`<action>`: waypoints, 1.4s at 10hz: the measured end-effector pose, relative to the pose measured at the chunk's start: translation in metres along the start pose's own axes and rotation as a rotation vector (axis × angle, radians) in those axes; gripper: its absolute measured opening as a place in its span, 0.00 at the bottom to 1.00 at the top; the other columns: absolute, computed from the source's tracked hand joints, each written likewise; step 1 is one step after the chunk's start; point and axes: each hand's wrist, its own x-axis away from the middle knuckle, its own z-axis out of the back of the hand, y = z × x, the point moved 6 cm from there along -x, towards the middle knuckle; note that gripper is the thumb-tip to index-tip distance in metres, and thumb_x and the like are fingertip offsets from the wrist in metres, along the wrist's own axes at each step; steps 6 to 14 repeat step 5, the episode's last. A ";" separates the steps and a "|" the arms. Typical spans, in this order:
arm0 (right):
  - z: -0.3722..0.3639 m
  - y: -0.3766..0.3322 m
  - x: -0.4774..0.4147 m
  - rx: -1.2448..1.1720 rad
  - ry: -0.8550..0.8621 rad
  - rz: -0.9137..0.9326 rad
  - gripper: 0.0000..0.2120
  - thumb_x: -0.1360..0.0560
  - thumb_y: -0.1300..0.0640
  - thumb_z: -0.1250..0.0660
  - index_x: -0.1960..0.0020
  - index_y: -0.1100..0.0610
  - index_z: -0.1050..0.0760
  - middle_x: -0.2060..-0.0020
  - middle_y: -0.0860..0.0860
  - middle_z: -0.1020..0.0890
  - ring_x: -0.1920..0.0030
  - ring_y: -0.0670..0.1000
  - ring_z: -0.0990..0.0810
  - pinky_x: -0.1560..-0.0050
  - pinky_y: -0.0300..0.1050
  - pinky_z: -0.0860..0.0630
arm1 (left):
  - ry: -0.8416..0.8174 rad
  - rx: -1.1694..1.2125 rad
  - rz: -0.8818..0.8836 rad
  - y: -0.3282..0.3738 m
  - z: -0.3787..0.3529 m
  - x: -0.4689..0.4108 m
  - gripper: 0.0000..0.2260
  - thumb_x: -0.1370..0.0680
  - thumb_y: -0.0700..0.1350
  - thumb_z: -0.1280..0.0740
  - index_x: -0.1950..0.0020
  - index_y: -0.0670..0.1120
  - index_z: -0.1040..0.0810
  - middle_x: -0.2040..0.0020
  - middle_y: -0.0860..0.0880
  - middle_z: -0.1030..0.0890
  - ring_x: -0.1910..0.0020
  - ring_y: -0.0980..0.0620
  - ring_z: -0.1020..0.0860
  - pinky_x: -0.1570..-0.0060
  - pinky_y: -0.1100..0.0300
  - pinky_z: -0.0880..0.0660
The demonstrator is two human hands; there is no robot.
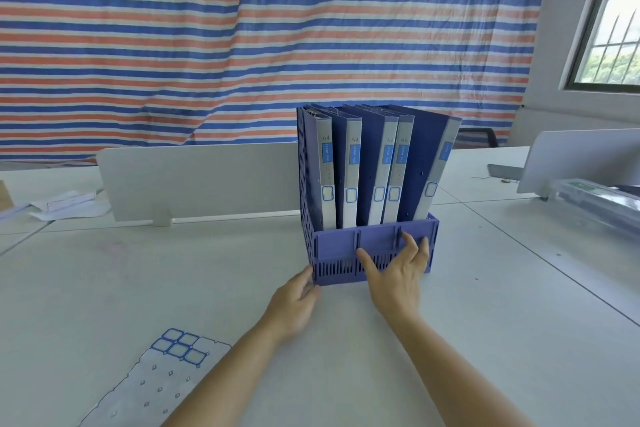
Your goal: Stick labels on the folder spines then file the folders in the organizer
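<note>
Across the whole back, a tarp striped blue, red and white. Below it, a pale surface, with a white divider panel upright along its far side.

Near the middle of the surface, just in front of the panel's right end, a blue slotted organizer. Inside it, five blue folders on end, grey spines forward; four close to upright, the rightmost folder leaning to the right.

At near left, flat on the surface and well apart from the organizer, a label sheet, mostly peeled.

Right grip wide open, fingers spread and pressed flat on the organizer's front wall, toward its right side. Left grip at the organizer's lower left front corner, fingers loosely bent, tips touching that corner, closing round nothing.

At the sheet's far end, a cluster of blue-framed stickers. Low on each folder spine, one blue-framed label.
</note>
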 end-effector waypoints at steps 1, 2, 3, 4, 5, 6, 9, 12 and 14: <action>-0.005 -0.007 -0.011 0.069 -0.007 -0.026 0.43 0.32 0.34 0.29 0.28 0.53 0.45 0.23 0.56 0.51 0.23 0.60 0.47 0.36 0.58 0.26 | 0.040 -0.042 -0.016 -0.005 0.004 -0.008 0.22 0.18 0.42 0.41 0.25 0.57 0.36 0.32 0.61 0.30 0.31 0.58 0.30 0.41 0.74 0.36; -0.008 -0.017 -0.012 0.138 0.020 -0.023 0.43 0.35 0.31 0.28 0.32 0.51 0.42 0.27 0.56 0.47 0.28 0.61 0.44 0.41 0.56 0.24 | 0.088 -0.292 0.015 -0.018 0.010 -0.015 0.26 0.19 0.46 0.41 0.21 0.51 0.42 0.28 0.52 0.29 0.29 0.50 0.31 0.32 0.56 0.36; -0.014 -0.018 -0.009 0.159 0.036 -0.022 0.43 0.36 0.29 0.29 0.33 0.51 0.42 0.28 0.56 0.46 0.29 0.61 0.43 0.41 0.56 0.24 | 0.145 -0.368 0.026 -0.021 0.012 -0.017 0.24 0.19 0.47 0.42 0.22 0.50 0.40 0.31 0.51 0.25 0.32 0.49 0.29 0.32 0.54 0.38; -0.011 -0.018 -0.007 0.158 0.045 -0.020 0.43 0.37 0.30 0.28 0.35 0.52 0.41 0.30 0.56 0.43 0.30 0.61 0.41 0.36 0.58 0.28 | 0.206 -0.437 0.024 -0.023 0.013 -0.014 0.21 0.19 0.46 0.42 0.25 0.47 0.34 0.36 0.50 0.23 0.34 0.49 0.28 0.36 0.56 0.40; 0.011 -0.055 -0.015 -0.025 0.178 0.152 0.38 0.34 0.37 0.25 0.35 0.53 0.39 0.36 0.53 0.35 0.34 0.58 0.35 0.34 0.60 0.31 | 0.259 -0.440 0.000 -0.020 0.015 -0.011 0.16 0.20 0.44 0.43 0.33 0.47 0.26 0.44 0.50 0.20 0.39 0.49 0.25 0.45 0.58 0.41; 0.011 -0.055 -0.015 -0.025 0.178 0.152 0.38 0.34 0.37 0.25 0.35 0.53 0.39 0.36 0.53 0.35 0.34 0.58 0.35 0.34 0.60 0.31 | 0.259 -0.440 0.000 -0.020 0.015 -0.011 0.16 0.20 0.44 0.43 0.33 0.47 0.26 0.44 0.50 0.20 0.39 0.49 0.25 0.45 0.58 0.41; 0.011 -0.055 -0.015 -0.025 0.178 0.152 0.38 0.34 0.37 0.25 0.35 0.53 0.39 0.36 0.53 0.35 0.34 0.58 0.35 0.34 0.60 0.31 | 0.259 -0.440 0.000 -0.020 0.015 -0.011 0.16 0.20 0.44 0.43 0.33 0.47 0.26 0.44 0.50 0.20 0.39 0.49 0.25 0.45 0.58 0.41; 0.011 -0.055 -0.015 -0.025 0.178 0.152 0.38 0.34 0.37 0.25 0.35 0.53 0.39 0.36 0.53 0.35 0.34 0.58 0.35 0.34 0.60 0.31 | 0.259 -0.440 0.000 -0.020 0.015 -0.011 0.16 0.20 0.44 0.43 0.33 0.47 0.26 0.44 0.50 0.20 0.39 0.49 0.25 0.45 0.58 0.41; 0.011 -0.055 -0.015 -0.025 0.178 0.152 0.38 0.34 0.37 0.25 0.35 0.53 0.39 0.36 0.53 0.35 0.34 0.58 0.35 0.34 0.60 0.31 | 0.259 -0.440 0.000 -0.020 0.015 -0.011 0.16 0.20 0.44 0.43 0.33 0.47 0.26 0.44 0.50 0.20 0.39 0.49 0.25 0.45 0.58 0.41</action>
